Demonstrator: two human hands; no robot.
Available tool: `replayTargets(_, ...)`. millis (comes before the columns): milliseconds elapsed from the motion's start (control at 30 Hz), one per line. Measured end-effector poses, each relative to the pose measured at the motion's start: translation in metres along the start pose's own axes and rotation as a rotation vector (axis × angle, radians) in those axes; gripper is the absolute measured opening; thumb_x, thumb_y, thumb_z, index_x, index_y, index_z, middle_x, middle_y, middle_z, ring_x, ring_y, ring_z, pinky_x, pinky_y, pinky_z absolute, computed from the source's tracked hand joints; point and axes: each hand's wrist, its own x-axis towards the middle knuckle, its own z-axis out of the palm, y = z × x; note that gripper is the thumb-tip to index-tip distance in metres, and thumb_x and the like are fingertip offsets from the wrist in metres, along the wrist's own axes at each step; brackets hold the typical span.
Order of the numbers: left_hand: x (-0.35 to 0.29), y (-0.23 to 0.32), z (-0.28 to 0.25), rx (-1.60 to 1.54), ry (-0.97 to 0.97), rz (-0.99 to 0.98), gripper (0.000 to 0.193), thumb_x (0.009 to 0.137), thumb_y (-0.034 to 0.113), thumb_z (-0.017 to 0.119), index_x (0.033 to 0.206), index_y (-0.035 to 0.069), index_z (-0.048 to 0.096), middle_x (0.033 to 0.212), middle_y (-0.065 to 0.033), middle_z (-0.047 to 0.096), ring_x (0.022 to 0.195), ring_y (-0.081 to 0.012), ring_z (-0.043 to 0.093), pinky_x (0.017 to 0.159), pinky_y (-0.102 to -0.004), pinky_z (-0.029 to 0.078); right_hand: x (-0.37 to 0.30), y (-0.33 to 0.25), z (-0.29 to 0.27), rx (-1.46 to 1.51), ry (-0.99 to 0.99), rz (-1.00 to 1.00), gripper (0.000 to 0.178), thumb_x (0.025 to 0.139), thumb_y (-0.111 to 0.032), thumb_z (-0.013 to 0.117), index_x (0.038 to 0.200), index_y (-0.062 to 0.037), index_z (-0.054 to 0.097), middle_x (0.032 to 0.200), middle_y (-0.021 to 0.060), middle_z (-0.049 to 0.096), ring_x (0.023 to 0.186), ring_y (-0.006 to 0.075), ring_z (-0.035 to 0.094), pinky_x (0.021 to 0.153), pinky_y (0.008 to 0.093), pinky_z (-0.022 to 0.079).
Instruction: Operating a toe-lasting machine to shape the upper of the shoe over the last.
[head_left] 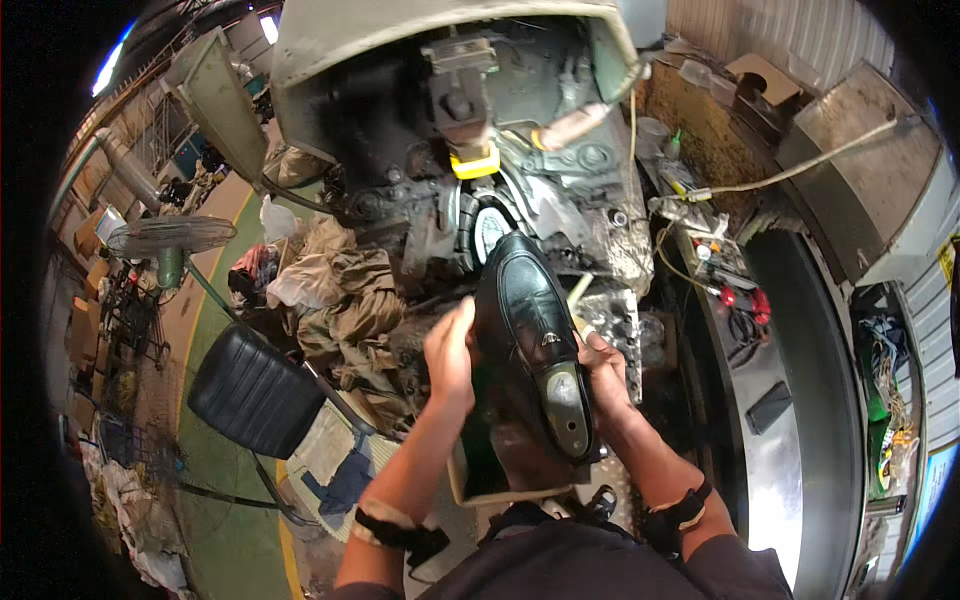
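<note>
A black leather loafer (537,300) with a small metal ornament points away from me, toe toward the machine. Its opening shows a greyish last or insole (566,400) with a round hole near the heel. My right hand (604,372) grips the right side of the shoe, thumb on top near the ornament. On the other side, my left hand (452,355) is pressed against the dark left edge of the shoe, with its fingertips partly hidden. Just beyond the toe is a machine part with a dark ribbed ring (488,228) around a pale centre, below a yellow-edged block (474,163).
A grimy machine with a pale hood (450,25) stands ahead. To the left are piled brown cloths (335,290), a black padded chair (255,390) and a fan (170,235). On the right, a metal bench holds a black phone-like object (769,407) and red-handled tools (755,305).
</note>
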Motion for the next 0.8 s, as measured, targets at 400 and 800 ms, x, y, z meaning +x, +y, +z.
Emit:
replayTargets(400,0.052,-0.019,-0.022,-0.350,0.008,-0.325,0.018,0.098,0.024,0.066,0.102,0.007,0.069,0.096,-0.0038,0.071,0.087,-0.0157,0.066,0.078,-0.0304,0.049,0.099,0.014,0.066,-0.002,-0.138,-0.041,0.043,0.096,-0.008,0.065,0.138,0.0007,0.057,0.130,0.0104,0.064,0.109,0.0181,0.064,0.096,0.0338,0.053)
replayTargets(800,0.086,-0.037,-0.017,-0.369,0.073,-0.336,0.014,0.098,0.018,0.067,0.100,0.004,0.067,0.098,-0.0058,0.071,0.089,-0.0182,0.067,0.080,-0.0328,0.051,0.121,0.005,0.077,-0.093,-0.063,-0.055,0.048,0.094,-0.007,0.067,0.139,0.0024,0.055,0.136,0.0104,0.060,0.121,0.0187,0.056,0.106,0.0340,0.045)
